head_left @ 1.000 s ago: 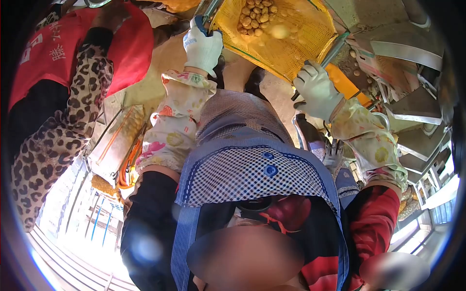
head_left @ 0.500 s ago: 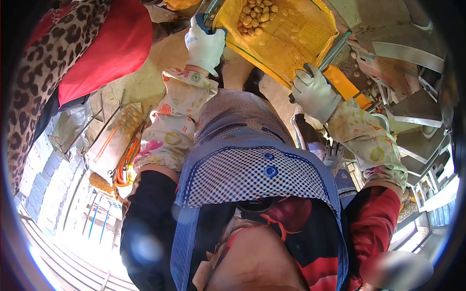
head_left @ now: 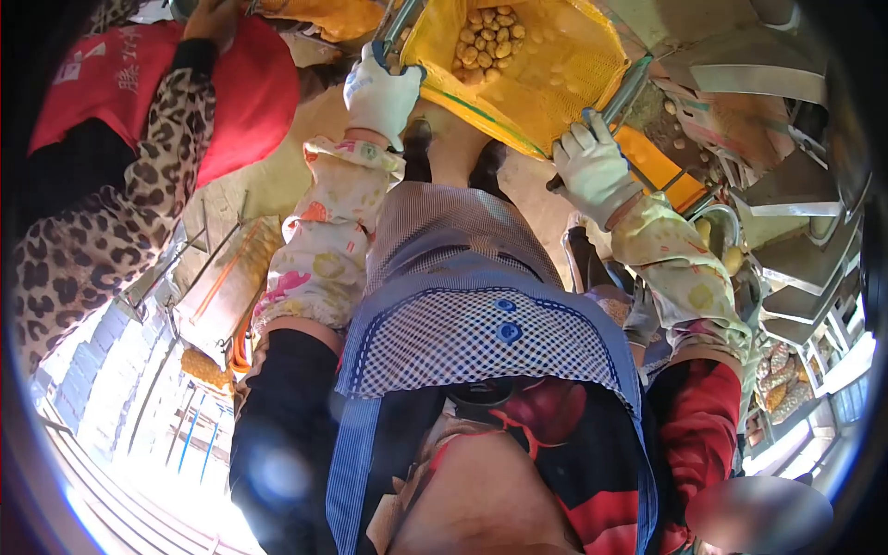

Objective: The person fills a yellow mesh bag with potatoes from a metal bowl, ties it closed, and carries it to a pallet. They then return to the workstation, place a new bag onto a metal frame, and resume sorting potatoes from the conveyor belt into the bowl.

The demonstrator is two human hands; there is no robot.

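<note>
A yellow mesh bag (head_left: 564,69) hangs open in a metal frame (head_left: 631,92) at the top of the view, with a heap of small potatoes (head_left: 488,42) inside. My left hand (head_left: 381,100), in a white glove with blue on the fingers, is closed round the left side of this frame near the bag's rim. On the other side my right hand (head_left: 592,171), also gloved, wraps round a dark handle of the frame, whose end pokes out beside the palm. The gloves hide most of both grips.
At left is a co-worker with a leopard-print sleeve (head_left: 176,129) and red garment (head_left: 250,102). Grey metal chutes (head_left: 795,194) line the right side, above another person's gloved hand (head_left: 640,314). A filled sack (head_left: 231,277) stands at lower left. Loose potatoes lie right of the frame.
The bag, frame and both my hands have shifted slightly left in view, my grips unchanged. The co-worker's leopard-print arm has swung into view, its hand raised at the top left.
</note>
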